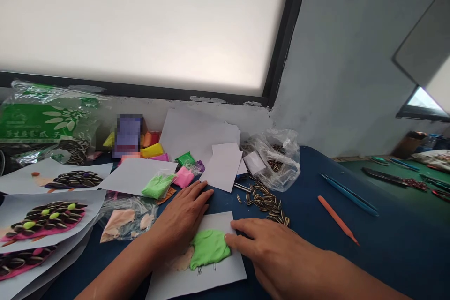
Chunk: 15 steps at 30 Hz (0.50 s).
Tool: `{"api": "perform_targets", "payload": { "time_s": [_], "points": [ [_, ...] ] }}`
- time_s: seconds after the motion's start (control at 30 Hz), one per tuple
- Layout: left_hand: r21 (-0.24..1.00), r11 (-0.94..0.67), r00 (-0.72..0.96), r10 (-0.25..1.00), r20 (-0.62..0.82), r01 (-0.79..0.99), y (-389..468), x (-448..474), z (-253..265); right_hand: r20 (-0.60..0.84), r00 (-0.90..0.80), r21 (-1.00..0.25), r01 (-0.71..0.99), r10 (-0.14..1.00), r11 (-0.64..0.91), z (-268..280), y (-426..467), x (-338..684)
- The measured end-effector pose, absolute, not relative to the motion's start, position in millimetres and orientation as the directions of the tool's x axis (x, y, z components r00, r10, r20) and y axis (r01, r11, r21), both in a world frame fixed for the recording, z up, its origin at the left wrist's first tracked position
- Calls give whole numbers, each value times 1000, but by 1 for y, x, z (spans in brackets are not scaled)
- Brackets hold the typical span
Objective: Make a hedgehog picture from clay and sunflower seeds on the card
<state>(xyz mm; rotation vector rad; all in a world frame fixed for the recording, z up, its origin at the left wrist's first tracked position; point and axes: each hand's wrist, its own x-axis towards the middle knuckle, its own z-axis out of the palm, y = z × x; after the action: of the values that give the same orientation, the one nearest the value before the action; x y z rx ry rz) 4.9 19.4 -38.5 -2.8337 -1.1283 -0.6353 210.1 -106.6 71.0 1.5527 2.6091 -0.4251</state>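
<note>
A flattened patch of bright green modelling clay (210,249) lies on a white sheet of paper (211,281) in front of me. Beside its left edge is a thin peach clay piece (183,260), partly under my arm's shadow, and short drawn lines show below the green. My left hand (186,208) rests flat with fingers stretched out over the sheet's upper left. My right hand (262,243) reaches in from the right, its fingertips touching the green clay's right edge and the paper. Its fingers are extended, with nothing held.
Sunflower seeds (265,201) spill from a clear plastic bag (281,164) behind my right hand. An orange tool (338,220) and a blue pen (348,194) lie to the right. Finished seed pictures (45,220) overlap at left, near a bag of peach clay (121,225) and a green clay packet (158,186).
</note>
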Motion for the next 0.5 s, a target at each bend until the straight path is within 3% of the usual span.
{"api": "perform_targets", "payload": {
  "time_s": [0.2, 0.5],
  "points": [
    [119, -727, 647, 663, 377, 676, 19, 6, -38, -169, -518, -122, 855, 838, 504, 60, -107, 210],
    [136, -732, 644, 660, 388, 668, 19, 5, -39, -147, -524, -172, 849, 839, 500, 66, -111, 213]
  ]
}}
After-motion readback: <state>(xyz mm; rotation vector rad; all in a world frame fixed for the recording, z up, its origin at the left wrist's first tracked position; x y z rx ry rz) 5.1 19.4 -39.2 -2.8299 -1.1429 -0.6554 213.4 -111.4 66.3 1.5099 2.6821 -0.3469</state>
